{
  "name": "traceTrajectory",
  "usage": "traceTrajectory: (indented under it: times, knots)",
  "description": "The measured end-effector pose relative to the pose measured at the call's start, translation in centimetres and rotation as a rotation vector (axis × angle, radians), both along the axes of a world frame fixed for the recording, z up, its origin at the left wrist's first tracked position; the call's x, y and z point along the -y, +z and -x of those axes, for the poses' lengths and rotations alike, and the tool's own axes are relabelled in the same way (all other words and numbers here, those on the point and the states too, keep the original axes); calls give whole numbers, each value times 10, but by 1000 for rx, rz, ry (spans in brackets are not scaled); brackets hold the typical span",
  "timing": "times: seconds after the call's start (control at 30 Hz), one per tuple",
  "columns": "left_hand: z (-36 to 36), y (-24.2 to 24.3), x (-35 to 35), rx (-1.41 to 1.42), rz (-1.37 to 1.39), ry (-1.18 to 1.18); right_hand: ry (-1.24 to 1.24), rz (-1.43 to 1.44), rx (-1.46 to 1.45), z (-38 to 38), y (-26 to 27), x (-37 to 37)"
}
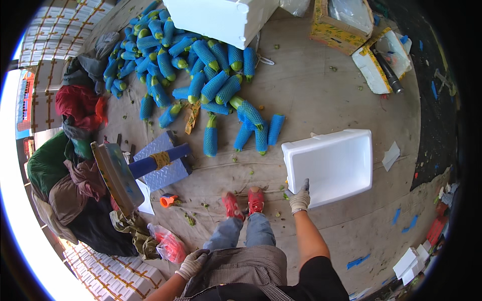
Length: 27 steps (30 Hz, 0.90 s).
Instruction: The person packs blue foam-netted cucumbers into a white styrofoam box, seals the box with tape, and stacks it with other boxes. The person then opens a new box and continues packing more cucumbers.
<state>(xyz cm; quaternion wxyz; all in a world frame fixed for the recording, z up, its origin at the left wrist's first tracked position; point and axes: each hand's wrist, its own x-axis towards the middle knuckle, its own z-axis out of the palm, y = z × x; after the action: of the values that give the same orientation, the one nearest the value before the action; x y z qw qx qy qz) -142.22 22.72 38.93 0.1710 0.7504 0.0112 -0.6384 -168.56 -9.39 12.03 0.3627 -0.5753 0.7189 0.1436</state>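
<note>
My right hand point(299, 198), in a pale knit glove with grey fingertips, grips the near left rim of a white foam box point(335, 165). The box is tipped so that its bare inside shows. My left hand point(192, 264), gloved alike, hangs low against my checked apron point(241, 265); its fingers are partly hidden, and I see nothing in it. Ahead of my feet lie a few green zucchini-like vegetables in blue foam net sleeves point(210, 139). A large heap of the same netted vegetables point(165, 64) spreads behind them.
Another white foam box point(211, 19) stands over the heap's far side. To the left are a blue platform scale point(162, 161), an orange tape dispenser point(167, 200) and piled clothes point(56, 169). A taped carton point(339, 34) and a broken foam box point(372, 71) sit far right.
</note>
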Motion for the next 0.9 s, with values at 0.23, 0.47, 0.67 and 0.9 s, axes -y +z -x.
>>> traceTrajectory:
  times: [0.23,0.47,0.67,0.9]
  knots:
    - [-20,-13,114,61,36,-359,-9,221,-124,-41,62,48]
    - [-80,28,341,655,545,-306,869,140,-34,-119,291,81]
    - [-154,11,377,534,71,-279,1406,-57,279,-210,352,165]
    - [-154,-37,320,595,-14,140,452,424,1013,-277,289,440]
